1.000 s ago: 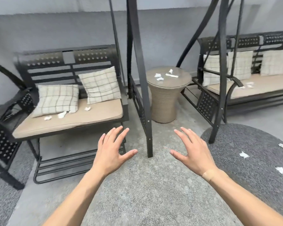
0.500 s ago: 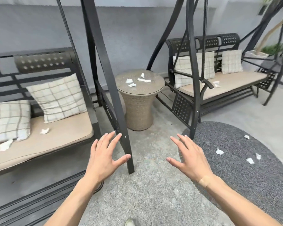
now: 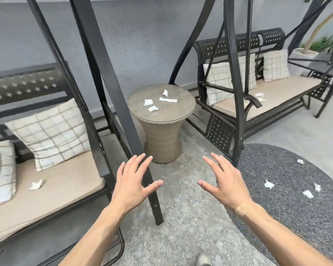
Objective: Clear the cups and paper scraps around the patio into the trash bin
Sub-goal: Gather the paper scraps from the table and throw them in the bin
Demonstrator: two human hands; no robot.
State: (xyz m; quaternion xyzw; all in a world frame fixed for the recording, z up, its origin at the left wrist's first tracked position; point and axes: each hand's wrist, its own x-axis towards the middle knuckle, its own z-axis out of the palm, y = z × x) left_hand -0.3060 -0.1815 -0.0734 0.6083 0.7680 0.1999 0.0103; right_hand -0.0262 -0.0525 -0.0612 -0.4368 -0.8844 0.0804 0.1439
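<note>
Four white paper scraps (image 3: 153, 108) lying apart on the round wicker bench (image 3: 161, 120) at centre, far beyond both hands. One more scrap (image 3: 36, 185) on the tan seat cushion (image 3: 56, 191) of the left swing seat, near a checked pillow (image 3: 48, 131). Another crumpled scrap (image 3: 260, 96) on the cushion of the far right swing seat (image 3: 277, 93), beside its armrest. Four small scraps (image 3: 269, 184) scattered on the dark oval rug (image 3: 286, 189) at right, well apart from one another.

Left hand (image 3: 132, 186) held out palm down in the near centre, fingers (image 3: 140, 166) spread and holding nothing, overlapping the slanted black frame post (image 3: 112, 93) in view; contact with the post cannot be told. Right hand (image 3: 224, 184) likewise palm down, fingers (image 3: 215, 166) spread, empty, above the pale carpet (image 3: 181, 217) at the rug's edge. A tan plaster (image 3: 242, 209) on the right wrist. Tip of a shoe (image 3: 203, 260) at the bottom edge.
</note>
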